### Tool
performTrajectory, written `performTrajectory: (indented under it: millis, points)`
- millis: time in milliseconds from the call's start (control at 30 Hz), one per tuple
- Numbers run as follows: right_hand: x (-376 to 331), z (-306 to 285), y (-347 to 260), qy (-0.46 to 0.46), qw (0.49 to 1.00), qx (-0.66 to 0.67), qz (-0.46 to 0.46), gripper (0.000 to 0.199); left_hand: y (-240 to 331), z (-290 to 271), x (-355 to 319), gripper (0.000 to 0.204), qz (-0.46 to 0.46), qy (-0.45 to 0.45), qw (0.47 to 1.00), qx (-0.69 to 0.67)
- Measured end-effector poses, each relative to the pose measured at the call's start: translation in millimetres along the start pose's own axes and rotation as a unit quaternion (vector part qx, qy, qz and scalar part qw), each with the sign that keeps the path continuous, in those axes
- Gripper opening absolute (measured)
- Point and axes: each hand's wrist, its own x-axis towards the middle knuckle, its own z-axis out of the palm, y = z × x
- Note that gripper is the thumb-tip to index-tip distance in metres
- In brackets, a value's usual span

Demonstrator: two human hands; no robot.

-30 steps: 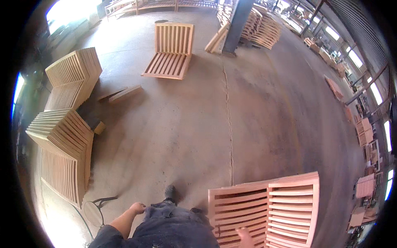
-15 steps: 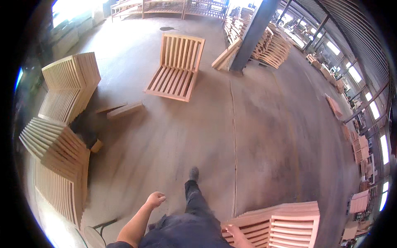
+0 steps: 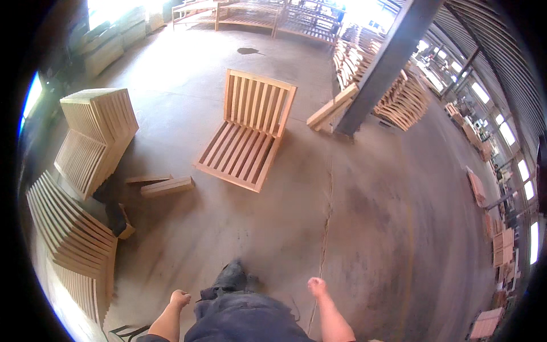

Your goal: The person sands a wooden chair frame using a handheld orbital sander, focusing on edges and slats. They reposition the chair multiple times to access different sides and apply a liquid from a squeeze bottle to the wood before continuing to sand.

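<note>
Left hand [image 3: 180, 297] and right hand [image 3: 317, 286] hang well apart at my sides, fingers loosely curled, nothing seen in either; can't tell how far each is open. Slatted chair frame [image 3: 250, 130] on floor [image 3: 273, 233] ahead of me, back raised, probably standing on its own bend. Left stack [image 3: 99, 139]: bent frames nested (matching angles), likely saving floor space. Planks [image 3: 333, 107] lean beside post [image 3: 376, 80], apparently for support.
</note>
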Motion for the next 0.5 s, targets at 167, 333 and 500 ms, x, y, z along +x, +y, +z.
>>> performTrajectory:
  millis: [167,333,500]
  points:
    - [128,-20,-185,-0.121,0.992,0.014,0.035,0.036,103,31,30,0.023,-0.058,-0.052,0.997,0.004]
    - [237,-18,-294,-0.179,0.976,-0.126,-0.012,0.05,199,52,139,0.031,-0.074,-0.082,0.994,-0.001]
    - [339,-58,-373,-0.206,0.957,-0.205,-0.019,0.055,393,13,210,0.035,0.108,0.003,0.985,0.137]
